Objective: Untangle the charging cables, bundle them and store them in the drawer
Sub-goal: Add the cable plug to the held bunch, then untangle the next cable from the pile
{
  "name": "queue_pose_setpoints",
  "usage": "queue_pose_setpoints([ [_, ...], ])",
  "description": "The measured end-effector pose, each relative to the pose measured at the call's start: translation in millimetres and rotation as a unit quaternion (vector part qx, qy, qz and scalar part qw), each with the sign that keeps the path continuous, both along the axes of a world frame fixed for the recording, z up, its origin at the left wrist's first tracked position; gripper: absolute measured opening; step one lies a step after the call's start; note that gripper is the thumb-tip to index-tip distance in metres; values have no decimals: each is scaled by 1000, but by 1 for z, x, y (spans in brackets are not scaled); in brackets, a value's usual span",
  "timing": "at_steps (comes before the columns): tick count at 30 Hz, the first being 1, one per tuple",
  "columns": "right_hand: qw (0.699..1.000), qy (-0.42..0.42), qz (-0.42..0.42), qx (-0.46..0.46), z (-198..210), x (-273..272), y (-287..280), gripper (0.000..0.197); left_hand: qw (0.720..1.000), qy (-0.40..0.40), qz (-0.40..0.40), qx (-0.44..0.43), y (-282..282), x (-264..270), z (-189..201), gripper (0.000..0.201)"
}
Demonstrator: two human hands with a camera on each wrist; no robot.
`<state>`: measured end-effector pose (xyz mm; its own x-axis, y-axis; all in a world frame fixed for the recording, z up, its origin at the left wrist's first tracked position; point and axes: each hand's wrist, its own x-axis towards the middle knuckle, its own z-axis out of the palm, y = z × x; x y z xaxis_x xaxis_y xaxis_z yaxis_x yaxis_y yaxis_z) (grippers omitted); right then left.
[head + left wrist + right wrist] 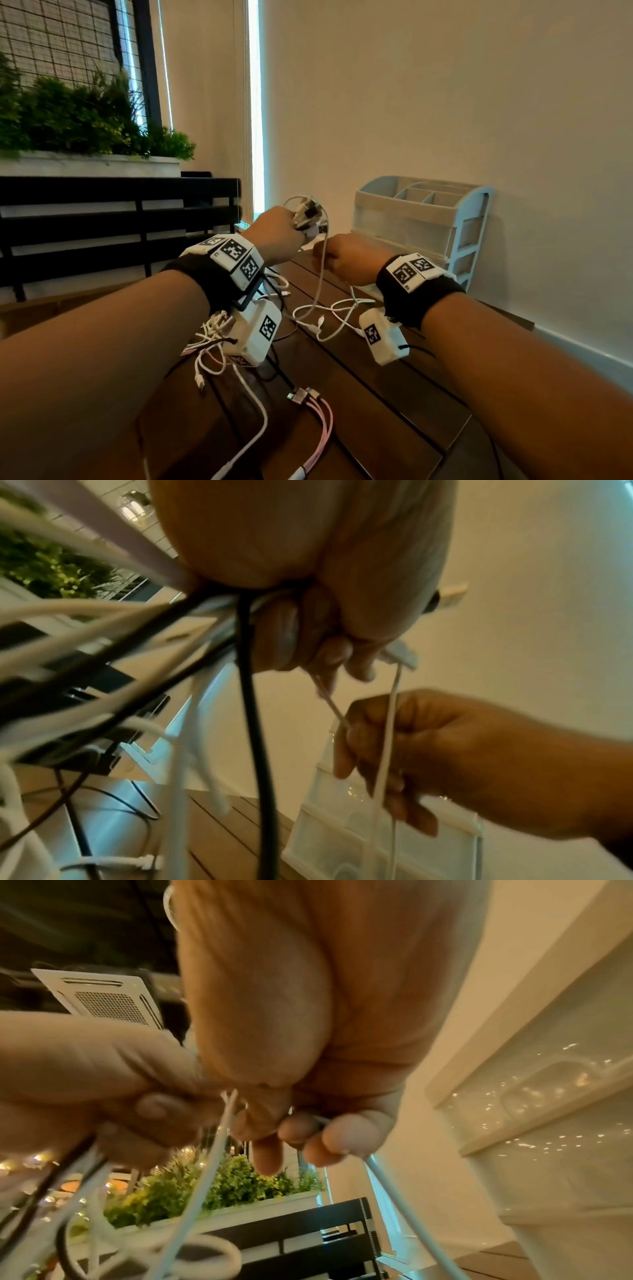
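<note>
My left hand (281, 233) is raised above the table and grips a bunch of white and black charging cables (212, 610), whose plug ends (308, 214) stick out past the fingers. Just to its right, my right hand (337, 258) is curled round one thin white cable (320, 277) that loops from the bunch down to the table. The right wrist view shows the right fingertips (308, 1131) pinching that cable (377, 1175), close to the left hand (103, 1085). More tangled cables (212, 335) lie on the table under my left wrist. The pale drawer unit (421, 219) stands behind the hands.
The dark slatted wooden table (394, 404) carries a pink multi-plug cable (318, 421) near the front and loose white cables (339, 308) in the middle. A black bench (102, 222) and a planter with greenery (85, 113) are to the left. A wall runs along the right.
</note>
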<state>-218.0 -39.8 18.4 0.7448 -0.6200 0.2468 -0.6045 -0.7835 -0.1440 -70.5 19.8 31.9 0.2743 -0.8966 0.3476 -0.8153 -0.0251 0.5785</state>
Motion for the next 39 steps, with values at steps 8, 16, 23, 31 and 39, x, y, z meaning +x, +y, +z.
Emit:
queue_pose_setpoints([
  [8,996,32,-42,70,-21,-18,-22,20,975,-184,109,65,2,30,7,18],
  [16,986,9,-156,59,-30,-55,-50,21,944,-235,191,133,15,69,11,16],
  [23,978,-79,-132,-142,4,-32,-36,15,986,-136,96,31,2,61,24,20],
  [31,970,31,-132,-202,9,-17,-26,24,874,-397,33,280,17,43,20,21],
  [39,949,44,-284,-132,4,-50,-36,13,917,-40,-86,388,42,91,17,40],
])
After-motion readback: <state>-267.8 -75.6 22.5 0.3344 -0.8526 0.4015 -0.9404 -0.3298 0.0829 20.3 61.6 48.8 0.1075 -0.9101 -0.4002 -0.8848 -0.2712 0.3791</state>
